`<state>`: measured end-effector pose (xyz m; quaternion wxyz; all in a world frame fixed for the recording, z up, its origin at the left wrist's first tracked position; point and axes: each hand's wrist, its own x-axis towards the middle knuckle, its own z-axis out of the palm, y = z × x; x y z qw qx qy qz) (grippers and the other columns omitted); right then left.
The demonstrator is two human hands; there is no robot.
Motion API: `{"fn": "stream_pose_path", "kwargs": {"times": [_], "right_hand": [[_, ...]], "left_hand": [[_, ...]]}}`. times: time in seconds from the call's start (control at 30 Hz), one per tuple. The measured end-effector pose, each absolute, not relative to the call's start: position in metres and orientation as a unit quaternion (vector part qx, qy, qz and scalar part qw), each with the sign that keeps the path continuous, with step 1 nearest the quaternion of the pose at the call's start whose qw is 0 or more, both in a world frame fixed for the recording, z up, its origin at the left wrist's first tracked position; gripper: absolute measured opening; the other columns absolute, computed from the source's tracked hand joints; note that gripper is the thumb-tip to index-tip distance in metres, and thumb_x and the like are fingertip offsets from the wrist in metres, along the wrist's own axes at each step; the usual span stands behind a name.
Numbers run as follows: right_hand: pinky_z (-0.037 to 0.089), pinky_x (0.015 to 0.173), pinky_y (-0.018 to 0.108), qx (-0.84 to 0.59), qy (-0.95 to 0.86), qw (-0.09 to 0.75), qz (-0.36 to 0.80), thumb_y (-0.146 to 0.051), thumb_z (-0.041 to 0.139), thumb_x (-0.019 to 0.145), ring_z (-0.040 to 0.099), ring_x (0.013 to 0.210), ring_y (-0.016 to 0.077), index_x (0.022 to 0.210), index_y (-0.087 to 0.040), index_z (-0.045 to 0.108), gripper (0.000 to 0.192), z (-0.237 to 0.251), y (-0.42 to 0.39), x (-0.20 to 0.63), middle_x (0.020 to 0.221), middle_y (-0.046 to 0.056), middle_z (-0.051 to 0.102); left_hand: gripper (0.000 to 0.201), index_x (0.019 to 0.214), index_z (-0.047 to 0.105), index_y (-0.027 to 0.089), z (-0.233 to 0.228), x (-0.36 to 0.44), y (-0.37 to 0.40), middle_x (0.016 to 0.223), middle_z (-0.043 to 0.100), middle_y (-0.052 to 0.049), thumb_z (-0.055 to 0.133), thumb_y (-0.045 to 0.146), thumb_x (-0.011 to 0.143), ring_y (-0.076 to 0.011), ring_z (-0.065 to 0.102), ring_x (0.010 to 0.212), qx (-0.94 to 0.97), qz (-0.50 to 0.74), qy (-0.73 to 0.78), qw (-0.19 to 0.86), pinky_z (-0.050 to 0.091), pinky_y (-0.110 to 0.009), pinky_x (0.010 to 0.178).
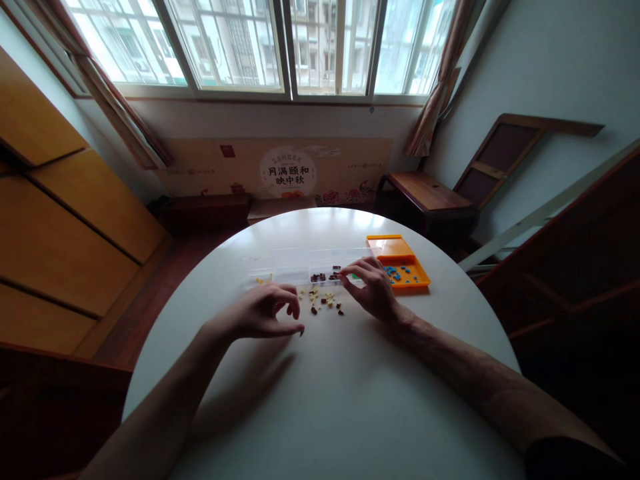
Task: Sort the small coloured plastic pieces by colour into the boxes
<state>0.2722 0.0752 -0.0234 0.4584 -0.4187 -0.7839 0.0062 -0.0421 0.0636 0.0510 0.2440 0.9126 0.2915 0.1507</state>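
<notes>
A clear plastic sorting box (290,267) with several compartments lies on the round white table (325,400). One compartment holds dark brown pieces (318,277), another a few yellow ones (263,281). Loose brown and pale yellow pieces (323,302) lie scattered just in front of the box. My left hand (265,312) rests on the table left of the pile, thumb and forefinger pinched on a tiny dark piece (301,331). My right hand (369,288) hovers at the box's right end, fingertips over a compartment; whether it holds a piece I cannot tell.
An orange tray (400,252) with several small blue pieces (397,273) sits to the right of the box. Beyond the table stand a low wooden bench (425,193), wooden cabinets (60,227) on the left and a wide window (280,40).
</notes>
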Motion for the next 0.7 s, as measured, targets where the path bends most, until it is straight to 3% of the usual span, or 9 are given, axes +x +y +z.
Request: {"fn": "stream_pose_path", "kwargs": {"times": [0.27,0.7], "right_hand": [[0.054,0.099,0.048,-0.423,-0.799,0.428,0.006,-0.028,0.073,0.103,0.067,0.106,0.0288,0.102,-0.026,0.077,0.004,-0.0221,0.0730,0.2695,0.109,0.006,0.079],[0.054,0.098,0.045,-0.390,-0.817,0.425,0.015,-0.019,0.073,0.098,0.068,0.104,0.0268,0.100,-0.025,0.074,0.006,-0.0171,0.0692,0.2663,0.106,0.006,0.079]], "left_hand": [[0.007,0.093,0.082,0.026,0.0486,-0.0389,0.0615,0.089,0.074,0.000,0.081,0.032,0.094,-0.0111,0.063,0.071,0.896,0.103,0.276,0.331,0.049,-0.021,0.064],[0.016,0.093,0.081,0.020,0.0432,-0.0330,0.0617,0.094,0.073,-0.004,0.076,0.033,0.101,-0.0098,0.058,0.071,0.893,0.130,0.252,0.350,0.047,-0.021,0.065]]}}
